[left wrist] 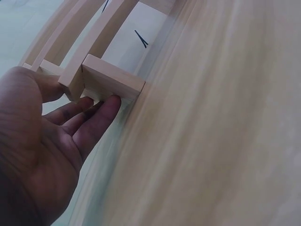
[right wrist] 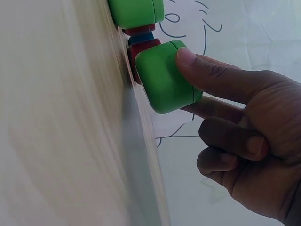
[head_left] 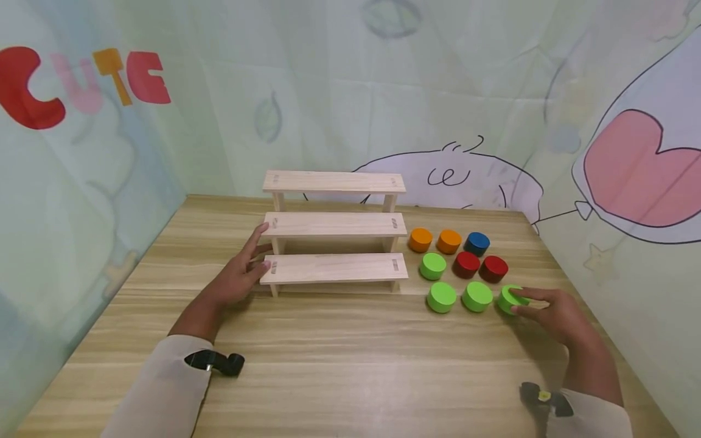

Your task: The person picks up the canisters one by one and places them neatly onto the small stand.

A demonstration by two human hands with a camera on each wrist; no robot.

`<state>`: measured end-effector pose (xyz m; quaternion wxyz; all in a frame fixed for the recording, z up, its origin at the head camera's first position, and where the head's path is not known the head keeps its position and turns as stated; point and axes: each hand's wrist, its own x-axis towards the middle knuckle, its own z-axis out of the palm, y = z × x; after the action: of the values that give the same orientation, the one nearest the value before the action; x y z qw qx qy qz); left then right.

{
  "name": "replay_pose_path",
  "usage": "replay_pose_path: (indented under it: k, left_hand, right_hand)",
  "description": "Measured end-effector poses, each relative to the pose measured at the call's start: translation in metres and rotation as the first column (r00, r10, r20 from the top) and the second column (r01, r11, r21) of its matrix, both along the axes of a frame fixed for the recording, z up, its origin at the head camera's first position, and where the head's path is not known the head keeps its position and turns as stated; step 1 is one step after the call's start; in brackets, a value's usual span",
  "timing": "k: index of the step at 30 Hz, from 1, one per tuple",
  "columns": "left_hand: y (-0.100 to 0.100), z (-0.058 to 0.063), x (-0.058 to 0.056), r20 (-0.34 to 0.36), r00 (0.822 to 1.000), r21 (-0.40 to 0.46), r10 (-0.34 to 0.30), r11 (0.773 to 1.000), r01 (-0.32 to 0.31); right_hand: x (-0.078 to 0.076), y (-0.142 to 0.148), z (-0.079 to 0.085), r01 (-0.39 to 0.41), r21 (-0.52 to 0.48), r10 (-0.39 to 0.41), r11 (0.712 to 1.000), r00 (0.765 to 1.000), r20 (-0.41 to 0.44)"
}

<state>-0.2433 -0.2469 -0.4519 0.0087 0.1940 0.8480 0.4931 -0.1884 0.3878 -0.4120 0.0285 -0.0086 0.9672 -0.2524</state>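
A three-tier wooden step shelf (head_left: pixel 335 225) stands on the table. My left hand (head_left: pixel 241 271) holds its left end, with the thumb on the lowest plank's tip. In the left wrist view, fingers of the left hand (left wrist: pixel 56 136) reach below that plank to the side leg (left wrist: pixel 113 77). At the right, my right hand (head_left: pixel 558 313) pinches a green round block (head_left: pixel 510 298) between thumb and finger. The right wrist view shows this green block (right wrist: pixel 164 77) tilted in the right hand (right wrist: pixel 254 117), its other fingers curled.
Beside the shelf stand more round blocks: several green, one nearest the shelf's front (head_left: pixel 441 297), two red (head_left: pixel 467 265), two orange (head_left: pixel 420 240) and a blue one (head_left: pixel 478 244). A printed cloth (head_left: pixel 328 115) hangs behind the wood-grain table (head_left: pixel 328 365).
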Motion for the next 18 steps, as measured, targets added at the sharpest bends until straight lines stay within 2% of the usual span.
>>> replay_pose_path:
  k: [4, 9, 14, 18]
  left_hand:
    - [0.000, 0.000, 0.000, 0.007, 1.000, 0.001, 0.006, 1.000, -0.006]
    - [0.001, 0.001, 0.000, 0.006, 1.000, 0.007, -0.001, 1.000, 0.001]
    - [0.001, 0.000, 0.000, 0.001, 1.000, 0.003, 0.001, 1.000, -0.001]
    - [0.000, 0.000, -0.001, 0.012, 1.000, -0.003, 0.006, 1.000, -0.006]
  right_hand:
    - [0.002, 0.004, 0.002, 0.008, 0.016, -0.008, 1.000, 1.000, 0.006]
    - [0.005, 0.004, 0.007, 0.042, -0.024, -0.042, 0.999, 0.999, 0.005]
    - [0.008, 0.000, 0.012, 0.075, -0.036, -0.077, 0.997, 0.995, -0.065]
    - [0.014, -0.005, 0.019, 0.133, -0.040, -0.137, 0.990, 0.982, -0.129]
